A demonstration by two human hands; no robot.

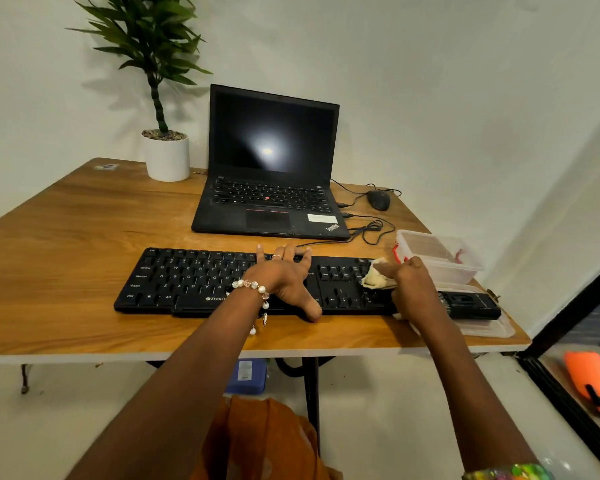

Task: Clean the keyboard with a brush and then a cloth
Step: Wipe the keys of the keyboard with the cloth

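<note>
A black keyboard (pixel 187 282) lies across the front of the wooden table (pixel 84 220). My left hand (pixel 284 278) rests flat on its middle keys, fingers spread and thumb at the front edge. My right hand (pixel 413 285) grips a bunched pale yellow cloth (pixel 374 277) and holds it against the keys at the keyboard's right end. A black brush (pixel 468 304) lies on a clear plastic lid just right of the keyboard.
An open black laptop (pixel 271 168) stands behind the keyboard, with a wired mouse (pixel 378 199) and loose cables to its right. A clear plastic container (pixel 440 256) sits at the right edge. A potted plant (pixel 165 154) stands at the back left.
</note>
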